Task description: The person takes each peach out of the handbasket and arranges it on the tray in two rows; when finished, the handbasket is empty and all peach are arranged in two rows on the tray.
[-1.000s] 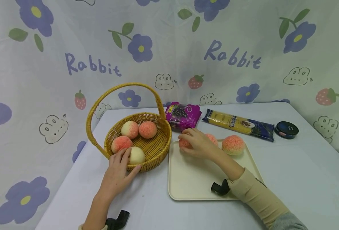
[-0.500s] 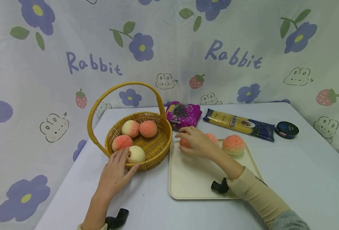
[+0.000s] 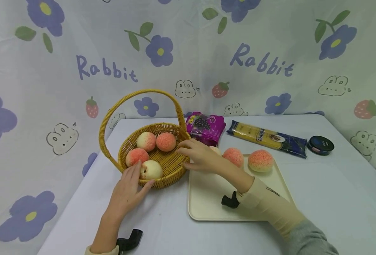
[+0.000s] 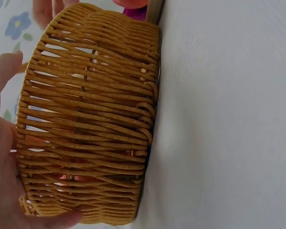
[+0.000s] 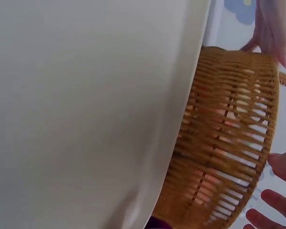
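My left hand (image 3: 127,193) rests at the near rim of a yellow wicker basket (image 3: 172,179), fingers extended beside a cream ball-shaped toy (image 3: 152,170) inside it. Two pink-and-cream balls and a pink one also lie in the basket; one is a two-tone ball (image 3: 146,141). At the basket's right rim, my right hand (image 3: 200,156) has its fingers spread, holding nothing. Under and behind that wrist lies the cream tray (image 3: 204,209). It bears a pink ball (image 3: 233,157), a larger pink-topped ball (image 3: 260,161), and a pale ball (image 3: 215,150) mostly hidden by the hand.
Behind the tray lie a purple grape-printed packet (image 3: 206,127), a long yellow and blue pasta packet (image 3: 267,138) and a round dark tin (image 3: 320,145). The basket's tall handle (image 3: 140,92) arches above it. A patterned cloth hangs behind the white table.
My right hand has moved left, from a ball on the tray to the basket's right rim, leaving that ball behind. The left hand has stayed at the near rim.
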A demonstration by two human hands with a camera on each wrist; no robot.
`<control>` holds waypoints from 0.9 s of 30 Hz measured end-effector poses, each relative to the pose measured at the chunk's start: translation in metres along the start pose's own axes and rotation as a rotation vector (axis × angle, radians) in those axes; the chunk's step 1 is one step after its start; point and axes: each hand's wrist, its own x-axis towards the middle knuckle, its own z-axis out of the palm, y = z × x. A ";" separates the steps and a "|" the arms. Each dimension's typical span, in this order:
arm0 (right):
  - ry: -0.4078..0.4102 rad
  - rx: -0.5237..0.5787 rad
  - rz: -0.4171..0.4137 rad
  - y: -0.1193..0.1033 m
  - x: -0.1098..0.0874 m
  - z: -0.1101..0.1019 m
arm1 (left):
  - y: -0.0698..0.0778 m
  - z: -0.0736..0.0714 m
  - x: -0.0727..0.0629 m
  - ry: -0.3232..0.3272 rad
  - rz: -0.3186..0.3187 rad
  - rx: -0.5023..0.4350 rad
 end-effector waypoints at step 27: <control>-0.171 0.252 -0.062 -0.029 0.045 0.036 | 0.001 0.003 -0.001 0.003 0.020 0.021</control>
